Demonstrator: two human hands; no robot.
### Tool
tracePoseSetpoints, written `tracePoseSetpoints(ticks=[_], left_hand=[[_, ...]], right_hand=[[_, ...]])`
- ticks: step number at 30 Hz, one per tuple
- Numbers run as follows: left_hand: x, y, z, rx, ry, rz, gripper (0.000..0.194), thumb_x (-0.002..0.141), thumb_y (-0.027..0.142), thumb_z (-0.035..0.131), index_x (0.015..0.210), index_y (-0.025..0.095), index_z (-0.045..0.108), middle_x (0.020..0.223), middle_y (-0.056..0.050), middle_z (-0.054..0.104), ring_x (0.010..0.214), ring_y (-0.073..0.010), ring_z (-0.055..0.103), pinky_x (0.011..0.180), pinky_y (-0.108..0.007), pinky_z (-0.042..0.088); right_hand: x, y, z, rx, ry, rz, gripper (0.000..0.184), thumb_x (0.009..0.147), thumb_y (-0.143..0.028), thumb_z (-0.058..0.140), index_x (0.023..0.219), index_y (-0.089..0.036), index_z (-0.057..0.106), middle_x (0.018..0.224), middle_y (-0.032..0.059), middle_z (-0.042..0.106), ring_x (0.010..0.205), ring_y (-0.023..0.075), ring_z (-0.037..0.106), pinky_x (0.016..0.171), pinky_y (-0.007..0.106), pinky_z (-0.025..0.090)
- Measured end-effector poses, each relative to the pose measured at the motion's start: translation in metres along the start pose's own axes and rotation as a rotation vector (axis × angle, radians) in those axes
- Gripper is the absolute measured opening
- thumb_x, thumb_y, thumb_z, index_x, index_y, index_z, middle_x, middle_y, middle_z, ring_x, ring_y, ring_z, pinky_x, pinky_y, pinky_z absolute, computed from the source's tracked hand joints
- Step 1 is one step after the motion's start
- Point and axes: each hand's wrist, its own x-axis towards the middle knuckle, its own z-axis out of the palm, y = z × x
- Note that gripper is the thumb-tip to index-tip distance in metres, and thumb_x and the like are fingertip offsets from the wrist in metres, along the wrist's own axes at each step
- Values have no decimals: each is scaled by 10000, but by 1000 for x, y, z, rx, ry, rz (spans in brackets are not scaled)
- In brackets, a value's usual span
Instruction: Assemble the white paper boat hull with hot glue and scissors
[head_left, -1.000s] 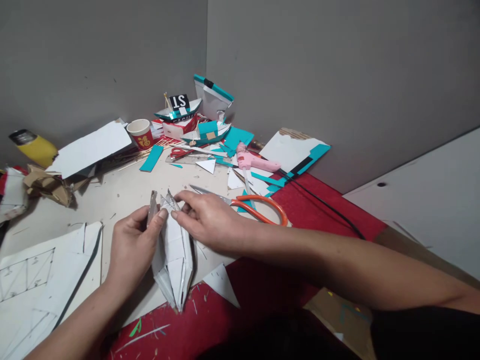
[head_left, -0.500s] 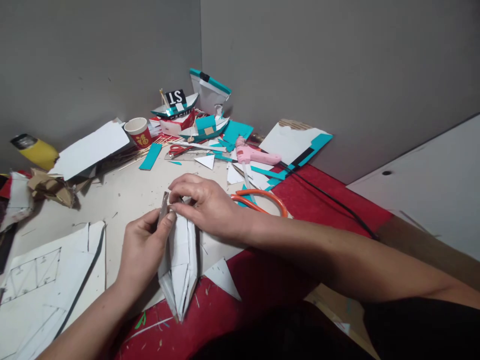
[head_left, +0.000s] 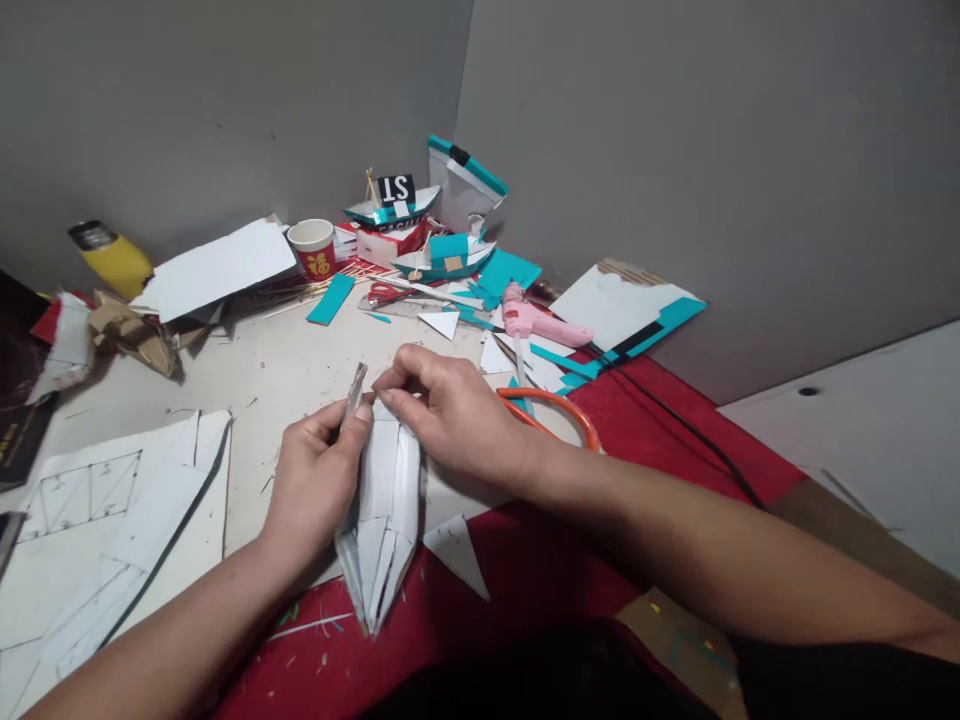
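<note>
A white cardboard boat hull [head_left: 388, 470] lies lengthwise before me, its pointed near end over the red table edge. My left hand [head_left: 319, 475] is closed beside the hull's far end, gripping a thin grey strip [head_left: 355, 390] that looks like metal and sticks up past the thumb. My right hand [head_left: 450, 415] pinches the far tip of the hull, thumb and forefinger together; the fingers hide that tip. A white triangular cardboard piece [head_left: 459, 555] lies right of the hull.
A pink glue gun [head_left: 541, 322] with a black cord and orange-handled scissors [head_left: 574, 415] lie to the right. Small boat models [head_left: 442, 260], a paper cup [head_left: 312, 250] and cardboard scraps stand behind. A drawn sheet [head_left: 112, 510] lies left; a yellow bottle [head_left: 116, 260] leans further back.
The view has swung a little left, so everything sits further right. The right-hand fingers have drawn closer together at the hull's far tip; the left hand still holds the grey strip.
</note>
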Motion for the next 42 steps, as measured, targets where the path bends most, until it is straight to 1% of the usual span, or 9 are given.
tracePoseSetpoints(ticks=[6, 10, 14, 19, 24, 29, 34, 37, 42], left_hand=[[7, -5, -3, -55, 25, 13, 296, 798, 422, 629, 931, 178, 733, 791, -38, 712, 627, -150, 569, 547, -251, 434], [11, -10, -3, -52, 104, 102, 242, 809, 347, 608, 932, 180, 732, 798, -31, 707, 703, -159, 579, 623, -258, 440], [13, -12, -2, -68, 139, 157, 217, 785, 310, 620, 902, 163, 729, 796, -34, 701, 740, -169, 582, 678, -274, 440], [14, -15, -2, -104, 147, 166, 168, 746, 304, 650, 776, 152, 714, 709, -24, 670, 659, -156, 549, 622, -268, 418], [16, -19, -3, -144, 150, 150, 144, 718, 288, 669, 716, 147, 698, 637, -11, 634, 582, -137, 513, 535, -246, 384], [19, -20, -3, -183, 189, 141, 154, 683, 296, 689, 699, 144, 696, 643, -28, 653, 580, -148, 537, 536, -253, 401], [32, -26, -9, -216, 340, 149, 198, 693, 300, 658, 807, 141, 687, 772, -60, 690, 659, -171, 587, 608, -277, 444], [38, -31, -12, -197, 412, 158, 204, 716, 312, 639, 831, 144, 658, 782, -59, 674, 685, -176, 585, 626, -286, 450], [36, -33, -10, -128, 457, 196, 128, 730, 272, 618, 802, 167, 624, 767, -43, 649, 717, -184, 580, 666, -295, 451]], right_hand=[[7, 4, 5, 8, -33, -30, 77, 815, -110, 551, 782, -166, 591, 751, -6, 626, 710, 124, 556, 674, 239, 405], [14, 7, 7, -114, -77, -128, 68, 807, -119, 580, 849, -149, 625, 819, 25, 645, 772, 142, 566, 713, 251, 407], [23, 6, 6, -233, -123, -191, 84, 795, -90, 566, 806, -145, 628, 852, 46, 642, 801, 152, 565, 730, 257, 409], [30, -4, 7, -438, -207, -172, 86, 822, -107, 526, 817, -145, 604, 895, 76, 624, 850, 181, 556, 779, 292, 419], [28, -16, 14, -614, -265, -158, 126, 864, -138, 472, 917, -114, 584, 971, 130, 593, 881, 212, 547, 784, 317, 437], [27, -11, 16, -554, -231, -186, 124, 864, -130, 486, 940, -115, 584, 1009, 137, 599, 942, 225, 561, 839, 348, 451], [16, -4, 16, -341, -47, -286, 193, 841, -143, 577, 1032, -143, 607, 1214, 143, 571, 1110, 217, 542, 951, 369, 435], [5, -6, 21, -403, -55, -221, 130, 851, -178, 587, 948, -144, 666, 1242, 151, 573, 1144, 241, 537, 979, 401, 429], [1, -12, 36, -568, -66, -165, 187, 873, -206, 554, 956, -109, 691, 1290, 173, 559, 1225, 291, 460, 1000, 446, 413]])
